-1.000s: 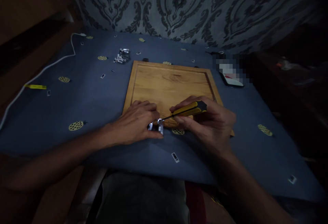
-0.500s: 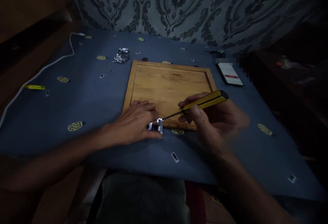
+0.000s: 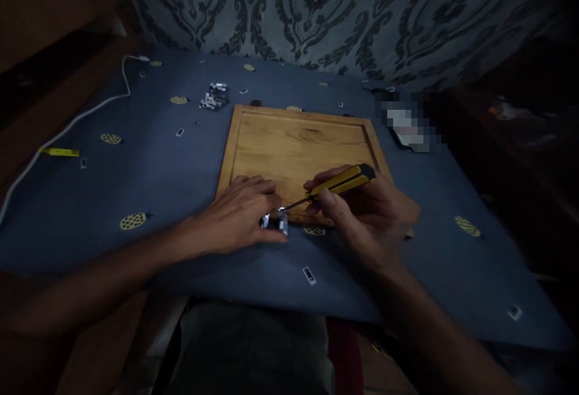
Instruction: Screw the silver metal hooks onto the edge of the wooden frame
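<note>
My left hand presses down on a small shiny metal part at the near edge of a wooden board, fingers closed around it. My right hand grips a yellow and black screwdriver. Its thin shaft slants down to the left and its tip touches the top of the metal part. Most of the part is hidden under my left fingers.
A blue cloth with yellow fruit prints covers the table. More small metal parts lie at the back left. A white cable runs along the left side. A phone lies right of the board. Small tags are scattered about.
My right hand drew the screwdriver handle out to the right and up, then brought it back in closer to the part. The tip stayed on the part. My left hand has not moved.
</note>
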Action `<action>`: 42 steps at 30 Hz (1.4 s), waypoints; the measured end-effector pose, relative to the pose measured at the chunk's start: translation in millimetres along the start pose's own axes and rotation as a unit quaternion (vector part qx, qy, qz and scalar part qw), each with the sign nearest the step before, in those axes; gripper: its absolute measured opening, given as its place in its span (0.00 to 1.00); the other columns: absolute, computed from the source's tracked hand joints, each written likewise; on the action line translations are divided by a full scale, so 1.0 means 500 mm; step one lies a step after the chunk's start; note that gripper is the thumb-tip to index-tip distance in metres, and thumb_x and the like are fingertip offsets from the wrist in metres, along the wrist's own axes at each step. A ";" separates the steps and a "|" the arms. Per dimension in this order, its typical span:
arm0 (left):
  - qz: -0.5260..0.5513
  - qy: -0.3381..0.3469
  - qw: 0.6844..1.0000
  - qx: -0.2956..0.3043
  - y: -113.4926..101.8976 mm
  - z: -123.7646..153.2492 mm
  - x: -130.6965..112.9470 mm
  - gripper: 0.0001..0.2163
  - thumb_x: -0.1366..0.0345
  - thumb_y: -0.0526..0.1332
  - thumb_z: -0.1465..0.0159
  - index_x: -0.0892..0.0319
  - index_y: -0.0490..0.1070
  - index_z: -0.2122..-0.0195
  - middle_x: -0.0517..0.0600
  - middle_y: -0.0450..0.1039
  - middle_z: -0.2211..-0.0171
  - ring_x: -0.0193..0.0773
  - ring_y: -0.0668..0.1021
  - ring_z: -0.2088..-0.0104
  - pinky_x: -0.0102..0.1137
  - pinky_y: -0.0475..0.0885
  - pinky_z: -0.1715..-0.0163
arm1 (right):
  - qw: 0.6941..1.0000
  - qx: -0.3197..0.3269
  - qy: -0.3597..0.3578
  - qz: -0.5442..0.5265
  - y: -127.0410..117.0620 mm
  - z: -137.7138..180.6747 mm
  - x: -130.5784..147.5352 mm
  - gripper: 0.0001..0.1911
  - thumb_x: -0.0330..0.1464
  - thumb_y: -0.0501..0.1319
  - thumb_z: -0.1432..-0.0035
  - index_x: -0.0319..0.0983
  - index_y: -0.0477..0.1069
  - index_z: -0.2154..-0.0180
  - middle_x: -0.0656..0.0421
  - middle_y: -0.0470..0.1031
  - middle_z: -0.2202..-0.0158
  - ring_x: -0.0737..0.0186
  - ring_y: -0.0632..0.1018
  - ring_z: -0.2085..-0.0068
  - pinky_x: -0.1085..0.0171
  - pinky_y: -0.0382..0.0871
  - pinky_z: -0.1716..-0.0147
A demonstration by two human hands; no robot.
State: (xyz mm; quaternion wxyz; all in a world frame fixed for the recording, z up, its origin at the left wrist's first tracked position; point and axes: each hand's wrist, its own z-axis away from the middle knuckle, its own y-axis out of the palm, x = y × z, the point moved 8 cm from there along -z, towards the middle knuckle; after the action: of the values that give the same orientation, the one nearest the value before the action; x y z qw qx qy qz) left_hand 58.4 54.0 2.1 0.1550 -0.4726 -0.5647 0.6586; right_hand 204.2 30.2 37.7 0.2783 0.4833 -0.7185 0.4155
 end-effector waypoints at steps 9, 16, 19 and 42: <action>0.013 -0.013 1.000 0.014 0.001 -0.002 0.000 0.17 0.52 0.71 0.36 0.59 0.77 0.54 0.51 0.74 0.56 0.48 0.76 0.51 0.42 0.66 0.49 | 0.998 0.027 -0.051 0.024 0.006 -0.004 0.021 0.03 0.35 0.69 0.37 0.44 0.80 0.61 0.60 0.80 0.68 0.59 0.82 0.66 0.62 0.76 0.69; 0.010 -0.011 1.000 0.012 0.002 -0.003 -0.001 0.18 0.51 0.71 0.36 0.59 0.77 0.53 0.51 0.74 0.56 0.48 0.76 0.51 0.42 0.67 0.49 | 0.998 0.046 -0.034 0.023 0.008 -0.006 0.020 0.05 0.37 0.67 0.35 0.44 0.80 0.58 0.59 0.81 0.65 0.62 0.81 0.68 0.64 0.76 0.69; 0.011 -0.013 1.000 0.019 0.005 -0.003 0.000 0.19 0.51 0.71 0.36 0.60 0.77 0.52 0.51 0.74 0.55 0.48 0.76 0.50 0.43 0.67 0.48 | 0.998 0.052 -0.016 0.019 0.009 -0.005 0.013 0.07 0.38 0.67 0.34 0.44 0.80 0.57 0.59 0.82 0.63 0.63 0.81 0.69 0.64 0.77 0.71; -0.002 0.000 1.000 0.000 -0.003 -0.001 -0.003 0.17 0.50 0.71 0.37 0.59 0.77 0.57 0.51 0.73 0.59 0.46 0.76 0.55 0.40 0.68 0.52 | 1.000 -0.007 0.019 -0.008 -0.003 0.005 0.008 0.08 0.42 0.67 0.35 0.46 0.79 0.59 0.57 0.82 0.62 0.57 0.83 0.65 0.61 0.81 0.73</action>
State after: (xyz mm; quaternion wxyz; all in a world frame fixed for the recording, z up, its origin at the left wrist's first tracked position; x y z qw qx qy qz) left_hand 59.0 53.4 4.0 0.1565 -0.4714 -0.5660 0.6580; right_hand 204.3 26.1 40.1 0.2984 0.4790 -0.7121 0.4176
